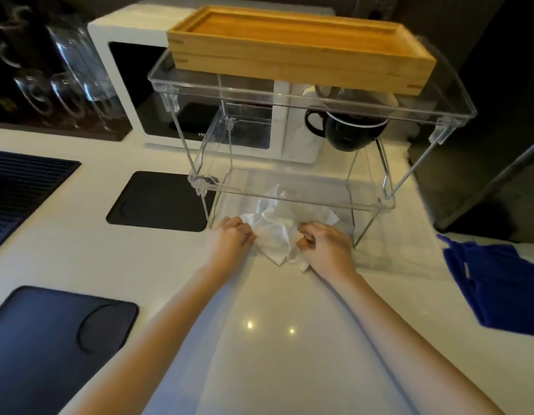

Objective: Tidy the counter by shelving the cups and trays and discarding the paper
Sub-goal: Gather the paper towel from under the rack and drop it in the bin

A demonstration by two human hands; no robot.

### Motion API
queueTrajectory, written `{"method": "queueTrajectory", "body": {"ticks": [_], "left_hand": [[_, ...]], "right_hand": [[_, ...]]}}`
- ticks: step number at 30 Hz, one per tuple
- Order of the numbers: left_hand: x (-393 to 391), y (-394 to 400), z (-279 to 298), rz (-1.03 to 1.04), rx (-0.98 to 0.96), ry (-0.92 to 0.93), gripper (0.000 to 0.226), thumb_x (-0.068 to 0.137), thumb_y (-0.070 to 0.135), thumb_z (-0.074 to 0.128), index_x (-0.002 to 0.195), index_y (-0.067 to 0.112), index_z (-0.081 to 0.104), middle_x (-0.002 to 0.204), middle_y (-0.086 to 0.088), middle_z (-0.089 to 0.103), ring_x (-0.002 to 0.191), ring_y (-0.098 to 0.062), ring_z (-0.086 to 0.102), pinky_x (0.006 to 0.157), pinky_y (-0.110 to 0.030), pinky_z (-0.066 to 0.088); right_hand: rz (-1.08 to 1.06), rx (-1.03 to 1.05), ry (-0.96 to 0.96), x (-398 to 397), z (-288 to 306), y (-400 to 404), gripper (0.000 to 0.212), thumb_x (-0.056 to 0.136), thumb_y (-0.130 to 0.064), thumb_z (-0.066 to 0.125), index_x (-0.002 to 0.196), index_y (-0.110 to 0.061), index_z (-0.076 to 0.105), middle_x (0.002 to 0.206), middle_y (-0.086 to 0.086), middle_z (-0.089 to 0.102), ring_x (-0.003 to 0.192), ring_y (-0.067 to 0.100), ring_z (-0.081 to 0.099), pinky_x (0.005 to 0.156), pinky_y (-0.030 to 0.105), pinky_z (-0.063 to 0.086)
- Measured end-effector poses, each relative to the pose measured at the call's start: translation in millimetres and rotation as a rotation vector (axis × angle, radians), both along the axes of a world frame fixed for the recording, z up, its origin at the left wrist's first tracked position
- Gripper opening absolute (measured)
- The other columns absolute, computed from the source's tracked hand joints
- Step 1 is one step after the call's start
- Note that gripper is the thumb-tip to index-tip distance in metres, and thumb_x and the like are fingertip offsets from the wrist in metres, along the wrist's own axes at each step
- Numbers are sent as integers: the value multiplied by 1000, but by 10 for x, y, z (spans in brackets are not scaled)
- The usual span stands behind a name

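1. Our left hand [230, 238] and right hand [325, 244] each close a grip on the crumpled paper [274, 232].
2. It lies on the bench [259, 324] between them, its long axis across us, under the clear shelf [289, 187]; neither hand is nearer.
3. The wooden tray [289, 52] and black cup [352, 133] look shelved.

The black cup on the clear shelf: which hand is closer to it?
Right. The right hand sits almost directly below the black cup; the left hand is further left. Both grip the crumpled paper.

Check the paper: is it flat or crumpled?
Crumpled. The paper is bunched with creases between the left hand and right hand, which both grip it on the counter.
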State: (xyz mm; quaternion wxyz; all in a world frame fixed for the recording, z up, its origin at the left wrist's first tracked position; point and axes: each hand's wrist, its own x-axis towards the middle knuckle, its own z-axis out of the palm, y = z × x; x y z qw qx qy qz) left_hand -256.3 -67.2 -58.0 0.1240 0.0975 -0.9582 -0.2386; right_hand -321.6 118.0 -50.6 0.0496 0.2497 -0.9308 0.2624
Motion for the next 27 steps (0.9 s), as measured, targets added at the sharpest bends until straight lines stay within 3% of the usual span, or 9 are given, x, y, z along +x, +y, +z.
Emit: {"method": "queueTrajectory", "body": {"ticks": [3, 5, 8, 12, 15, 18, 20, 23, 27], "left_hand": [[216, 34, -35, -15, 36, 0, 34, 70, 24, 45, 59, -2, 63, 61, -21, 60, 61, -37, 58, 62, -29, 34], [423, 43, -26, -13, 106, 23, 33, 71, 22, 47, 61, -5, 63, 65, -25, 60, 63, -38, 58, 62, -30, 36], [805, 55, 43, 50, 223, 104, 20, 80, 16, 53, 78, 0, 64, 81, -21, 64, 76, -35, 59, 69, -34, 45], [1464, 14, 288, 115, 550, 114, 11, 84, 22, 53, 77, 16, 60, 73, -8, 63, 73, -25, 61, 75, -45, 53], [2063, 62, 523, 191, 882, 158, 22, 87, 12, 45, 69, 12, 58, 59, 2, 59, 61, -14, 57, 70, -38, 49], [2682, 94, 619, 340, 1255, 230, 30, 89, 19, 39, 66, 14, 58, 58, 4, 57, 58, -11, 53, 63, -29, 43], [3104, 102, 615, 357, 1385, 259, 31, 89, 21, 38, 68, 7, 56, 60, 1, 58, 60, -14, 51, 62, -29, 41], [3712, 44, 470, 284, 1400, 210, 26, 75, 24, 46, 74, 6, 64, 61, 3, 67, 59, -13, 61, 56, -26, 51], [4394, -127, -95, 447, 1303, 19, 33, 74, 24, 57, 90, -5, 54, 81, -15, 55, 74, -26, 49, 61, -33, 40]], "right_hand": [[-38, -134, -187, 138, 46, 78, 23, 81, -18, 58, 100, -17, 71, 103, 4, 73, 94, 21, 65, 74, 23, 43], [-58, -299, -309, 262, 94, 125, 20, 80, -12, 60, 96, -11, 72, 97, 7, 73, 90, 18, 64, 76, 20, 45], [-38, -463, -362, 590, 179, 164, 18, 78, -5, 60, 91, -8, 72, 87, 4, 70, 83, 17, 63, 66, 6, 43], [28, -623, -383, 1200, 342, 105, 15, 75, -12, 65, 86, -20, 72, 86, -2, 71, 81, 7, 63, 70, 12, 46], [110, -691, -440, 1745, 505, 31, 18, 77, -14, 67, 79, -32, 66, 82, -10, 68, 75, 2, 62, 70, 15, 48], [228, -704, -517, 2301, 581, -45, 22, 79, -6, 64, 82, -28, 66, 84, -8, 68, 75, 1, 63, 68, 15, 48], [299, -674, -595, 2660, 561, -124, 22, 74, -7, 67, 77, -28, 62, 81, -4, 67, 73, 4, 62, 65, 19, 47], [402, -572, -723, 3118, 407, -272, 16, 69, -17, 67, 74, -26, 55, 75, 1, 63, 65, 6, 56, 58, 20, 42], [521, -339, -850, 3496, -73, -454, 15, 75, -5, 66, 73, -18, 59, 66, -11, 62, 62, -4, 55, 60, 9, 41]]}}
